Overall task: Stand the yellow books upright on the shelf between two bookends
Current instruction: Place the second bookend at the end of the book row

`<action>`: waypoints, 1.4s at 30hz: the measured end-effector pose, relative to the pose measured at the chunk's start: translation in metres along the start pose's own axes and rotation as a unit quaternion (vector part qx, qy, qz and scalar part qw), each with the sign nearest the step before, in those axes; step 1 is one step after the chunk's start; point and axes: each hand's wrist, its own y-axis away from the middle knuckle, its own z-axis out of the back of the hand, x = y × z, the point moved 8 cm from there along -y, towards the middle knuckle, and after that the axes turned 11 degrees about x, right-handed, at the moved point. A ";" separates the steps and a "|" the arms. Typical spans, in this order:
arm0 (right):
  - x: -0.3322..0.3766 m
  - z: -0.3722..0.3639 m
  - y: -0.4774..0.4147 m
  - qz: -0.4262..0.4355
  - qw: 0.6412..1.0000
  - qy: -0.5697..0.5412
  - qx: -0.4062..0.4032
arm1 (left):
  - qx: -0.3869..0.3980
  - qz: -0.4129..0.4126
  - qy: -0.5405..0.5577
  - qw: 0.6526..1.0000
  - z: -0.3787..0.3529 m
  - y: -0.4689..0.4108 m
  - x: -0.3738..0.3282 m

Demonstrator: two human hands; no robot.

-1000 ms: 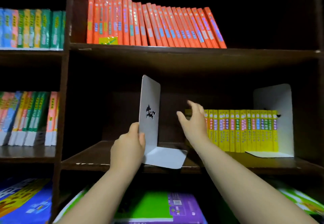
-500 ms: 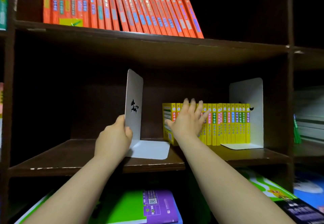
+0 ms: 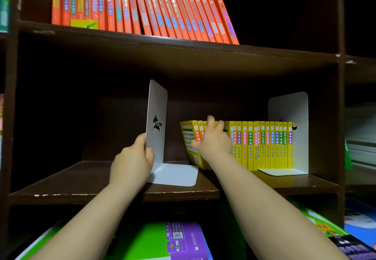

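A row of yellow books stands on the middle shelf, its right end against a white bookend. The leftmost yellow books lean to the left. My right hand lies on those leaning books, fingers hooked over their tops and thumb on the outer cover. My left hand grips the near edge of a second white bookend with a black cut-out figure. That bookend stands upright on the shelf, its base plate pointing toward the books, a small gap from them.
Orange books lean on the shelf above. Dark uprights wall the compartment at the left and right. Green and purple books lie flat on the shelf below. More stacked books sit in the bay to the right.
My view has swung right and closer to the shelf. My right hand went from reaching in the air to pressing on the leftmost yellow books. My left hand kept hold of the bookend.
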 end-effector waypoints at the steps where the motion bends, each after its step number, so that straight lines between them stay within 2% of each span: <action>1: 0.000 0.001 -0.001 0.000 1.000 0.003 -0.007 | 0.002 0.001 0.000 1.000 0.000 0.000 0.000; 6: -0.006 0.007 0.000 -0.007 0.998 -0.044 -0.038 | 0.026 0.000 0.017 1.000 -0.003 -0.001 0.001; 9: -0.006 0.021 0.004 0.007 0.993 -0.075 -0.089 | 0.048 0.003 0.040 0.998 -0.004 -0.002 0.002; 11: -0.002 0.031 0.006 0.028 0.989 -0.084 -0.116 | 0.074 0.002 0.062 0.995 -0.008 -0.002 0.000; 14: -0.007 0.039 0.003 0.009 0.981 -0.152 -0.122 | 0.123 -0.003 0.086 0.989 -0.021 -0.005 -0.010; 21: -0.012 0.023 -0.001 -0.026 0.977 -0.201 -0.067 | 0.223 -0.011 0.167 0.960 -0.056 -0.016 -0.040; 24: -0.012 0.012 -0.004 -0.027 0.978 -0.202 -0.049 | 0.268 0.000 0.273 0.924 -0.064 -0.018 -0.040; 29: -0.006 0.009 -0.005 -0.033 0.977 -0.208 -0.037 | 0.275 0.011 0.335 0.901 -0.069 -0.016 -0.034; 36: 0.017 0.004 0.001 0.013 0.979 -0.203 -0.003 | 0.267 0.011 0.332 0.905 -0.072 -0.017 -0.031; 42: 0.013 -0.004 -0.001 0.060 0.933 -0.336 0.111 | 0.270 0.005 0.328 0.905 -0.074 -0.019 -0.032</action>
